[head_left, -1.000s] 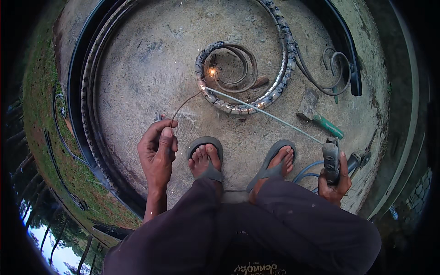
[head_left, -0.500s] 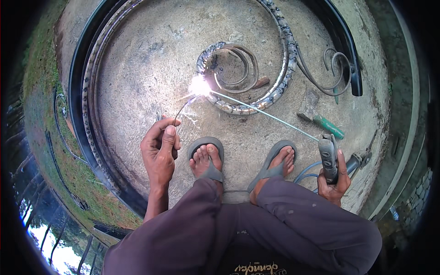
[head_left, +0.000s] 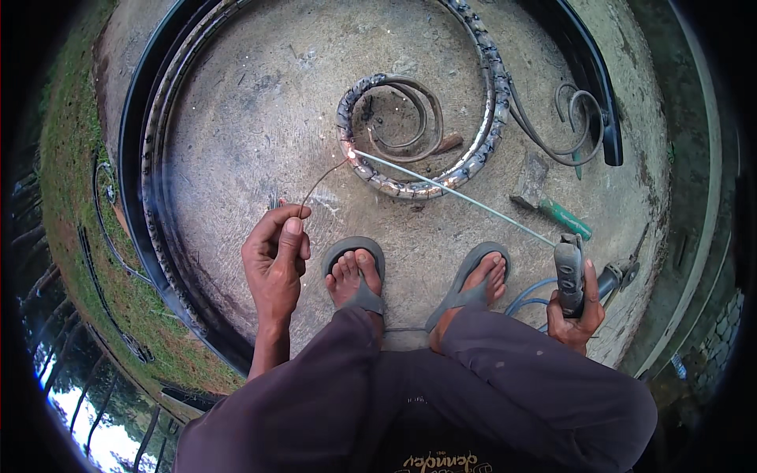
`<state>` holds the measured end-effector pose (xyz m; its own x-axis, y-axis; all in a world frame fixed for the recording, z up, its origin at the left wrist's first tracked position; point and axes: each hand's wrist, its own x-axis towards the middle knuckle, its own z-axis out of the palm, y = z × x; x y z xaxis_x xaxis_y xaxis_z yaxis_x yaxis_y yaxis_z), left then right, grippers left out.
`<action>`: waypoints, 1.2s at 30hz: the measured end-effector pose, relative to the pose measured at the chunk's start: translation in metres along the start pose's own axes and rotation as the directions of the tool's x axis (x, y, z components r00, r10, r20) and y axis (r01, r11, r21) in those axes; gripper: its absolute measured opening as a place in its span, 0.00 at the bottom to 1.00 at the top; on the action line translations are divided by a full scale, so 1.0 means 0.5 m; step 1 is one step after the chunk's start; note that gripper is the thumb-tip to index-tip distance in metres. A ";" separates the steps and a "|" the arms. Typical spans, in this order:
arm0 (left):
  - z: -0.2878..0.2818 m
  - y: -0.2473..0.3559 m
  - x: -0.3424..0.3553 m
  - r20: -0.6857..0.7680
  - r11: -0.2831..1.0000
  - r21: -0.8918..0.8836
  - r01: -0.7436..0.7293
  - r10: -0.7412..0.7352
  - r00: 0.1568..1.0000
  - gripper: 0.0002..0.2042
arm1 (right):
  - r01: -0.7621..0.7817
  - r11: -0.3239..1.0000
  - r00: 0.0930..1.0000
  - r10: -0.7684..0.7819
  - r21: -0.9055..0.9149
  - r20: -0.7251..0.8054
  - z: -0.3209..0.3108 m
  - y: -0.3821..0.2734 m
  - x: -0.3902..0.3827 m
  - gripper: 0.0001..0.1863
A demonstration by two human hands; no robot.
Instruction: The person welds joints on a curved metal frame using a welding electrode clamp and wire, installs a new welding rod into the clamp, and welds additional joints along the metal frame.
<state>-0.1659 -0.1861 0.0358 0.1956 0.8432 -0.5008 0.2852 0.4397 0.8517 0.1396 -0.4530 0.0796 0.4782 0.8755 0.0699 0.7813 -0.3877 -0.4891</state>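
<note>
My left hand [head_left: 274, 260] pinches a thin bent rod [head_left: 318, 183], whose far end meets a small glowing spot [head_left: 352, 154] on the spiral of welded metal bars [head_left: 344, 115]. My right hand [head_left: 575, 310] is closed round a dark electrode holder [head_left: 568, 273]. A long pale electrode [head_left: 457, 194] runs from the holder up to that same glowing point. Dark, blotchy weld marks line the spiral's inner curl and outer ring [head_left: 497, 94].
Concrete slab [head_left: 260, 118] bearing a black curved strip [head_left: 126, 177], bent rods [head_left: 579, 122], a hammer-like tool [head_left: 527, 183], a green cylinder [head_left: 565, 218] and blue hose [head_left: 520, 297]. My sandalled feet [head_left: 355, 280] are between my hands; grass [head_left: 79, 181] borders the left.
The bright white arc of half a second ago has shrunk to a small orange glow. The electrode and holder moved slightly up and left, then back; my left hand shifted slightly right since a second ago.
</note>
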 end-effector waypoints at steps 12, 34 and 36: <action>0.004 0.001 0.001 0.008 1.000 0.001 -0.006 0.006 1.000 0.10 | -0.001 1.000 0.999 0.000 0.009 0.048 0.001 -0.007 0.011 0.41; 0.002 0.001 0.007 -0.017 0.995 0.067 -0.079 0.080 0.997 0.10 | 0.025 1.000 0.999 -0.025 -0.003 0.033 0.002 -0.012 0.014 0.38; 0.001 -0.001 0.007 -0.017 0.996 0.059 -0.074 0.075 0.997 0.10 | 0.026 1.000 0.999 -0.025 -0.017 0.040 0.003 -0.012 0.013 0.39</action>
<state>-0.1648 -0.1834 0.0336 0.2002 0.8789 -0.4330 0.3250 0.3573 0.8756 0.1371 -0.4447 0.0819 0.4422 0.8957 0.0475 0.8000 -0.3699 -0.4725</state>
